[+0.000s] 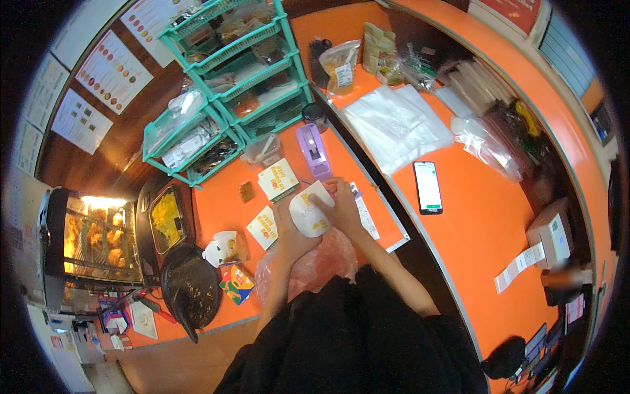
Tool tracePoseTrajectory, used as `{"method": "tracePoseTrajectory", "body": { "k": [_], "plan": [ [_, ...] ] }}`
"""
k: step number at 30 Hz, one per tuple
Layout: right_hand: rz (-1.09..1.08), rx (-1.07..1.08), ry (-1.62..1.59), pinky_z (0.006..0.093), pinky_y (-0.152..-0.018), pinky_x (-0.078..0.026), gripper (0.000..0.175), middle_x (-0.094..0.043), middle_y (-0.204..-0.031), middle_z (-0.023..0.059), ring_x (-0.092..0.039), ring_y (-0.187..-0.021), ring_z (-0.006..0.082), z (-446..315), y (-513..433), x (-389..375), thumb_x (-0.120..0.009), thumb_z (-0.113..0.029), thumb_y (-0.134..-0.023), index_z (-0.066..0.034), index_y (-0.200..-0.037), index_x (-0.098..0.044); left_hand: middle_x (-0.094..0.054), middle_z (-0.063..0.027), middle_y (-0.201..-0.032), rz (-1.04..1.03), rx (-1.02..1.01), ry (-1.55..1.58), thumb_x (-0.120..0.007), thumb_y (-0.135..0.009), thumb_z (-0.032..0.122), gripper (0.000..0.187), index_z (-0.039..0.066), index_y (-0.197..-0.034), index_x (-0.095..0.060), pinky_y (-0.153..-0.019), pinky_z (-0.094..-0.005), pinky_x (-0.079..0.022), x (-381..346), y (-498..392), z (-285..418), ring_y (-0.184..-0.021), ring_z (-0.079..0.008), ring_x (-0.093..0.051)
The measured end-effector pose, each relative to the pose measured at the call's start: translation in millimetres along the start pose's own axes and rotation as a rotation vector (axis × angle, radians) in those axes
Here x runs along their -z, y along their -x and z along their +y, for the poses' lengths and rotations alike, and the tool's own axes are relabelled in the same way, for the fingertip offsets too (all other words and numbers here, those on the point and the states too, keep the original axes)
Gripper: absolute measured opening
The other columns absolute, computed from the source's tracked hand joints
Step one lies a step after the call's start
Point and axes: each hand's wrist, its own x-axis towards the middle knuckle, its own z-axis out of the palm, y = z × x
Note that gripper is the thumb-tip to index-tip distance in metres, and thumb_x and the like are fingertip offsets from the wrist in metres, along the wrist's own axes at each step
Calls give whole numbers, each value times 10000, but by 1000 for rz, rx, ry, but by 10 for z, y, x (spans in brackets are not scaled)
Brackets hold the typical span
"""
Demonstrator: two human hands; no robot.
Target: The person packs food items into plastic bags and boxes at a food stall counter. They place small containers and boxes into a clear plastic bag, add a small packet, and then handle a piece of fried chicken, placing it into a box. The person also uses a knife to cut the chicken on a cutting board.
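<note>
My left hand (291, 241) cups a white paper food carton (306, 220) with yellow print from the left and below. My right hand (345, 207) grips its right side, the thumb pressed on the printed face. Just left of my hands, two printed white-and-green boxes (278, 178) (263, 227) lie on the orange counter. Under my forearms is a crumpled, pinkish translucent plastic bag (327, 266). An open paper carton (235, 248) with food inside stands farther left, near a multicoloured carton (237, 283). Printed slips (368, 220) lie beyond my right wrist.
Teal basket racks (253, 64) and a lavender plastic tool (314, 150) stand ahead. Left are a lit food warmer (101, 239), a tray of yellow food (167, 216) and a black scoop (189, 285). Rightward, past a gap, lie clear bags (398, 123), a phone (428, 187) and a receipt printer (551, 234).
</note>
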Motion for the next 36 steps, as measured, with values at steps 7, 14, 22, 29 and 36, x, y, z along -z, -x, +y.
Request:
{"method": "tracePoseTrajectory", "body": {
  "k": [7, 14, 22, 29, 36],
  "plan": [
    [207, -179, -164, 372, -625, -489, 218, -616, -773, 108, -620, -667, 215, 604, 130, 1034, -601, -228, -981, -41, -1079, -546, -508, -172, -1250, 10, 268, 229, -918, -592, 190, 950, 41, -1393, -429, -1040, -464, -430, -222, 218, -572, -1206, -340, -504],
    [1065, -424, 513, 410, -816, -494, 218, -580, -1040, 171, -588, -947, 296, 1254, 1269, 3377, -580, -206, -968, -25, -1088, -578, -456, -249, -1276, -195, 285, -127, -912, -480, 211, 1101, 61, -1439, -391, -1027, -536, -390, -384, 390, -1418, -1192, -437, -432],
    [1057, -1196, 929, 548, -875, -459, 638, -428, -1222, 313, -495, -1116, 476, 1666, 2318, 4041, -761, -275, -824, -116, -1316, -386, -451, -269, -1342, -274, 129, -147, -933, -583, 305, 1092, 61, -1478, -356, -1045, -551, -381, -455, 502, -1521, -1247, -461, -426],
    [1217, -772, 86, 328, -758, -503, 390, -631, -1050, 154, -580, -892, 195, 2187, 2946, 4393, -711, -9, -770, -85, -1124, -568, -496, -284, -1351, -139, 473, -425, -847, -755, 374, 922, -32, -1444, -389, -1024, -528, -421, 7, 780, -1762, -1247, -447, -485],
    [999, -619, -60, 338, -960, -463, 630, -549, -1363, 116, -551, -1145, 230, 2403, 3331, 4730, -569, 47, -775, -15, -1402, -560, -310, -407, -1480, -191, 876, -353, -739, -662, 749, 1359, -32, -1567, -93, -1104, -581, -335, -56, 953, -1738, -1361, -534, -359]
  ]
}}
